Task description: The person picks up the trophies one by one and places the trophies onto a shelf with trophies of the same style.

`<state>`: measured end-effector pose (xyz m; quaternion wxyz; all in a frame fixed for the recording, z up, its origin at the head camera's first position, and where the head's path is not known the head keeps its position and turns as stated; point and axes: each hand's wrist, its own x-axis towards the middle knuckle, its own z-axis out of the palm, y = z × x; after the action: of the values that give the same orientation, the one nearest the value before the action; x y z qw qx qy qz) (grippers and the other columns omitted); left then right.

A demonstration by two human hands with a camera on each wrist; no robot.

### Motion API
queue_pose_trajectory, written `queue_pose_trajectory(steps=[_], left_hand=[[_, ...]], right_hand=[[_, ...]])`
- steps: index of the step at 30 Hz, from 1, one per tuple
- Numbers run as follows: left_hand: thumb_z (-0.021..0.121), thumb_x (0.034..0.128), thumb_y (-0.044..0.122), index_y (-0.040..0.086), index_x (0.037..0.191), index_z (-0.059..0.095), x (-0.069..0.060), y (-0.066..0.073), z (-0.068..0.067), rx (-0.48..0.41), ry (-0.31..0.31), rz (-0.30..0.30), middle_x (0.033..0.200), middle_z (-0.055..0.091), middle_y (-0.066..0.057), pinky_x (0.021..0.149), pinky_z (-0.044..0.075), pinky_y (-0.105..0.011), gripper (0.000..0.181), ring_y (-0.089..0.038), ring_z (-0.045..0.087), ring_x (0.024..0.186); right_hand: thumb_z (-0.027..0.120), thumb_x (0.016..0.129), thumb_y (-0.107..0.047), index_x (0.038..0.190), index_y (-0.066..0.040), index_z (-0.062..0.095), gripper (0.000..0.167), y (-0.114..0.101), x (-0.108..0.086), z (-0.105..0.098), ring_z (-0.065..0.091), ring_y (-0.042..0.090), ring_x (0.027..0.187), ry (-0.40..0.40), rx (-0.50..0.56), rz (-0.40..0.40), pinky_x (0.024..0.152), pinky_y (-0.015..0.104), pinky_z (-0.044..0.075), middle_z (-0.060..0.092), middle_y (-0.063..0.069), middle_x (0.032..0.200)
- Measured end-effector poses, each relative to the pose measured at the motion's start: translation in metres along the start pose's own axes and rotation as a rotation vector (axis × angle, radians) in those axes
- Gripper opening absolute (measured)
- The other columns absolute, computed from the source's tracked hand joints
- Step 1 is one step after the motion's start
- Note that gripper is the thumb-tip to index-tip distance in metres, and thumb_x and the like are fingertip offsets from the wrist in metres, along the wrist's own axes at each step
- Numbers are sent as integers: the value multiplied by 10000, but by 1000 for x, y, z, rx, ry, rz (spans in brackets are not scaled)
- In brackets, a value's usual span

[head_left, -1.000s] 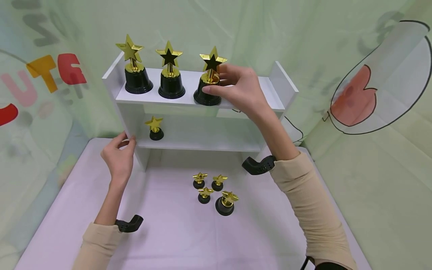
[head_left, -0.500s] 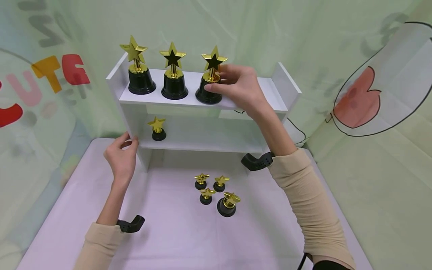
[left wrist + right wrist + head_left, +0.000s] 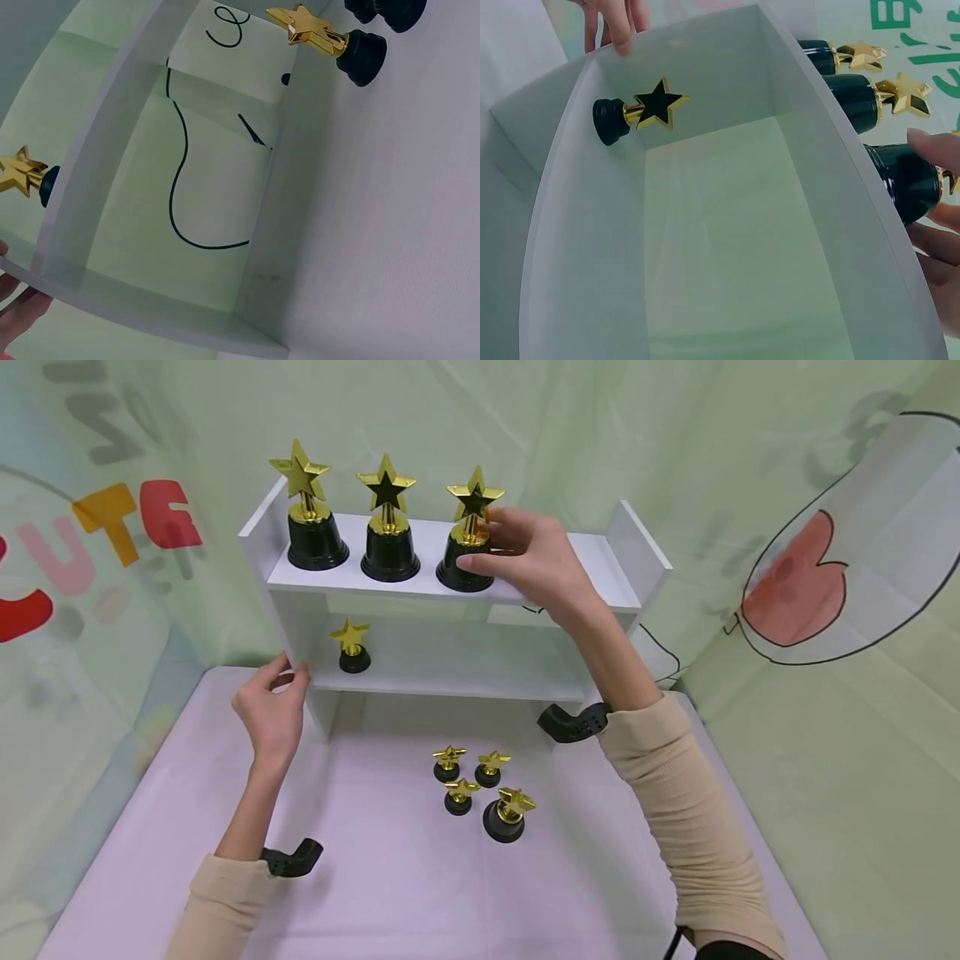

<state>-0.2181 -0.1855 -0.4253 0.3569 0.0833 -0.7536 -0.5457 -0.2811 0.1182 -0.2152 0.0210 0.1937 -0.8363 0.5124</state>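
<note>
My right hand (image 3: 536, 556) holds a large gold star trophy (image 3: 465, 564) by its black base, thumb in front. That trophy stands upright on the top board of a white shelf (image 3: 450, 672); the right wrist view shows the fingers round the trophy base (image 3: 904, 180). To its left on the same board stand a middle trophy (image 3: 390, 552) and a left-hand trophy (image 3: 315, 539). My left hand (image 3: 273, 706) pinches the shelf's left side panel, fingers on both sides of it in the left wrist view. A small star trophy (image 3: 354, 658) stands on the middle board's left end.
On the table (image 3: 405, 877) in front of the shelf stand several smaller trophies, among them a small one (image 3: 458, 802) and a bigger one (image 3: 504, 822) at front right. Behind the shelf hangs a pale green curtain (image 3: 555, 427) with printed letters and drawings.
The head view has shifted slightly. My right hand and its trophy have barely moved, the trophy now standing a little more level on the board. My left hand stays on the side panel.
</note>
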Motion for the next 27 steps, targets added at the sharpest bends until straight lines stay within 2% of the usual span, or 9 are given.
queue_pose_trajectory(steps=[5,10,17,22,27], left_hand=[[679,954,68,84,1215,772,-1,0,1,4,-1,-6,1105,778,-136,698,488,-81,278,55,630,799],[679,951,66,79,1210,774,-1,2,1,7,2,-7,1107,778,-135,694,486,-85,276,65,626,794],[685,942,69,72,1197,779,0,3,0,-1,8,-19,1110,778,-134,694,487,-85,272,87,622,784],[684,938,60,71,1191,781,-1,3,1,-10,8,-19,1104,778,-139,691,490,-84,271,82,628,777],[682,936,52,74,1196,780,-1,4,0,-17,9,-14,1111,777,-140,695,494,-81,278,73,632,780]], right_hand=[[821,858,-253,1487,-203,553,686,3,-10,-7,597,175,1328,20,-24,-14,1121,295,452,638,33,1437],[825,868,-250,1513,-169,517,719,5,-25,-16,564,211,1367,74,0,-48,1143,272,427,635,40,1442],[822,865,-106,1399,-84,615,573,10,-44,-25,614,205,1302,158,118,-154,1113,277,461,673,109,1364],[801,858,-33,1329,-18,656,494,14,-58,-26,651,173,1235,173,135,-253,1098,313,483,695,114,1311],[791,857,18,1295,-17,686,451,20,-75,-27,667,165,1203,188,108,-370,1074,315,502,722,82,1264]])
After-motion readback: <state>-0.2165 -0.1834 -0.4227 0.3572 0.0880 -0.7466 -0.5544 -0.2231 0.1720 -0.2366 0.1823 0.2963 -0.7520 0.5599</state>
